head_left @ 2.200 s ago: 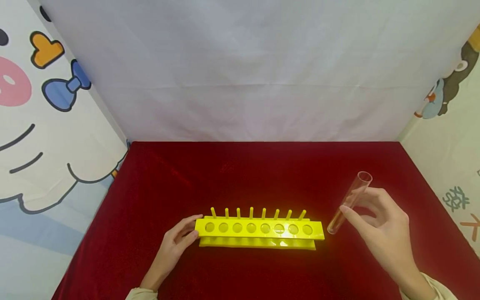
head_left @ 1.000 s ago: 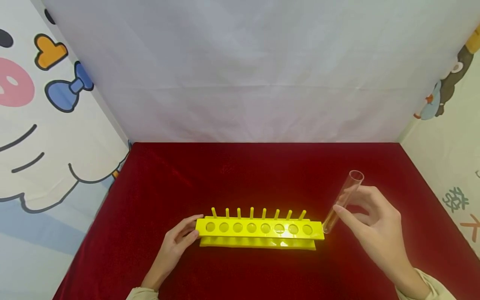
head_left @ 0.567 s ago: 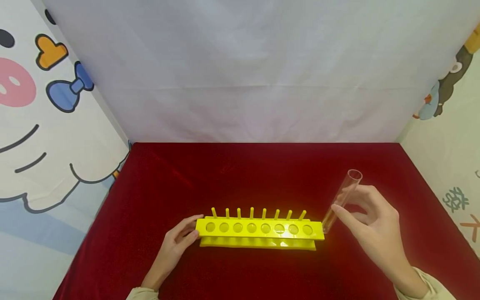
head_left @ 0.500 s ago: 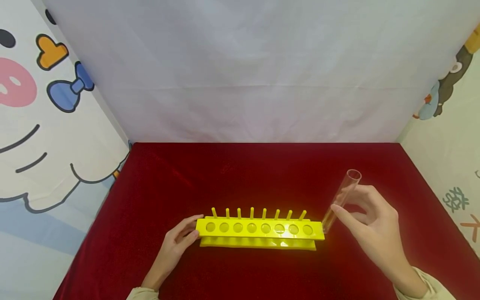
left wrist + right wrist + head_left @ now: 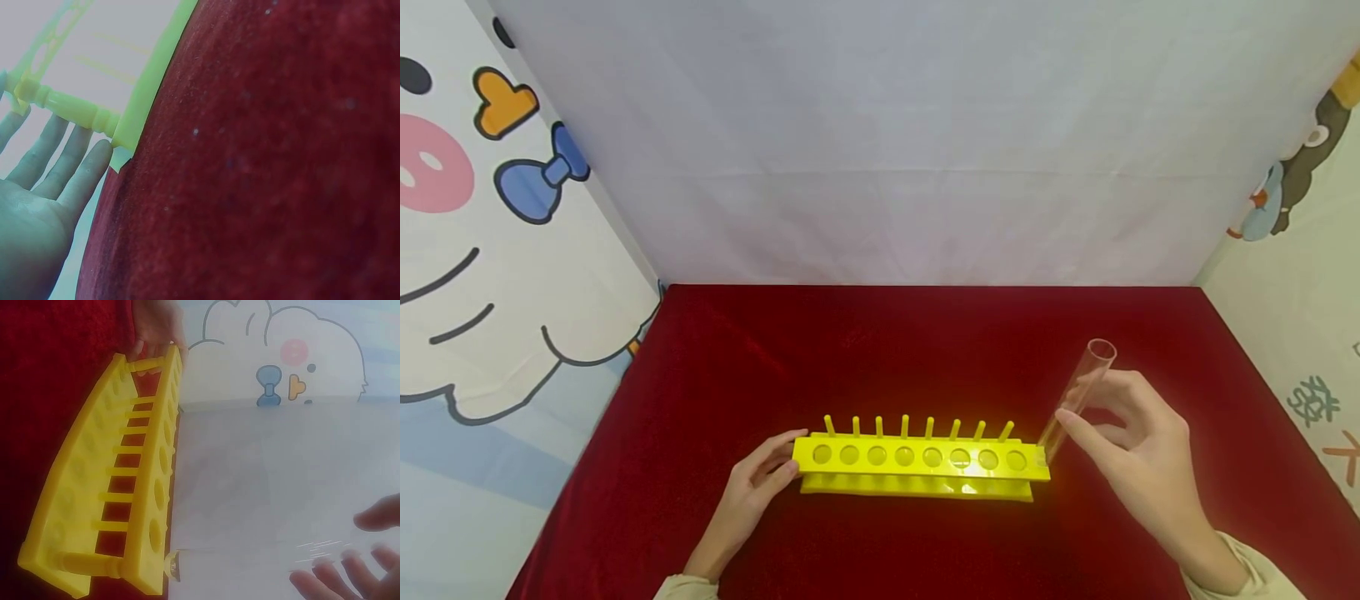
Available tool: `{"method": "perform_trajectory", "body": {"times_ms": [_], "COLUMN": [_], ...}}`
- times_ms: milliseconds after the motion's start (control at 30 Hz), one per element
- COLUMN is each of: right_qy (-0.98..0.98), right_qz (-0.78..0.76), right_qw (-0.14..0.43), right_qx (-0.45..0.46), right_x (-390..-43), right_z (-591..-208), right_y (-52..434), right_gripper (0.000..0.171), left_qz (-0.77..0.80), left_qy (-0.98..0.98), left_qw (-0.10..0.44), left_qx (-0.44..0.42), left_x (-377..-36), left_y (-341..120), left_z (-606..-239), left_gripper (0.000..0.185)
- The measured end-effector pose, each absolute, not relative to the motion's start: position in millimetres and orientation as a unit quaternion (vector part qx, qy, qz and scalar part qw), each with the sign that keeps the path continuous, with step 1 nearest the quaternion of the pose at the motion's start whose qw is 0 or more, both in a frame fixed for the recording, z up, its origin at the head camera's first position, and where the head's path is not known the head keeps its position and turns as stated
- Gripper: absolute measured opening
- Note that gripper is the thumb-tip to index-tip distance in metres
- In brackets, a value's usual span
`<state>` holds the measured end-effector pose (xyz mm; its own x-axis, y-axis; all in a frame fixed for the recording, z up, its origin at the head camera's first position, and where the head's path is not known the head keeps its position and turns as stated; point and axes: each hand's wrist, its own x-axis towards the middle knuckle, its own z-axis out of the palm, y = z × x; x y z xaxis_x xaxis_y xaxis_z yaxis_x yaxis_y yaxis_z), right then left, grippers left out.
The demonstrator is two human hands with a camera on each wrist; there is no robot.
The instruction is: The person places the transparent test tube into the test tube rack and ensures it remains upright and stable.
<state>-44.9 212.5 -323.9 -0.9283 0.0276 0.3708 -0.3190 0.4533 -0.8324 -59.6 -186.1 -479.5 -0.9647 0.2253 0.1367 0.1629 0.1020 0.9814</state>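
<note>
A yellow test tube rack [image 5: 921, 458] stands on the red cloth, its top row of round holes holding no tubes. My left hand [image 5: 748, 487] grips its left end, thumb at the front edge and index finger behind; the left wrist view has the fingertips [image 5: 94, 159] against the yellow end post [image 5: 72, 109]. Between thumb and fingers of my right hand [image 5: 1138, 454] is a clear test tube [image 5: 1078, 387], tilted with its open mouth up and to the right. Its rounded bottom [image 5: 174, 565] is close over the rack's right end, overlapping that end in the head view.
Short yellow pegs [image 5: 905, 426] rise along the rack's back side. The red cloth [image 5: 850, 350] spreads around it. A white curtain [image 5: 925, 167] hangs behind, with cartoon-printed panels [image 5: 523, 300] on either side.
My right hand has moved left with the test tube, from beside the rack until the tube's bottom overlaps the right end. The left hand stays on the rack.
</note>
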Motion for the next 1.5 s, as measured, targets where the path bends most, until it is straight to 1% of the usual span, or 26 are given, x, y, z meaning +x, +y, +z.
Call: {"method": "perform_trajectory", "body": {"times_ms": [433,867,1500], "right_qy": [-0.828,-0.812,-0.807], "right_qz": [0.526,0.549,0.556], "right_qw": [0.172,0.163,0.159], "right_qx": [0.095,0.11,0.118], "right_x": [-47,-48,-51], "right_z": [-325,-327,-337], "right_y": [210,207,201], "right_gripper": [0.035,0.035,0.035], "left_qz": [0.657,0.658,0.661], "left_qy": [0.743,0.742,0.739], "left_qw": [0.029,0.027,0.028], "left_qx": [0.124,0.128,0.128], "left_x": [-59,-61,-59], "left_y": [-186,-185,-186], "left_z": [-480,-480,-481], "left_gripper": [0.036,0.036,0.036]}}
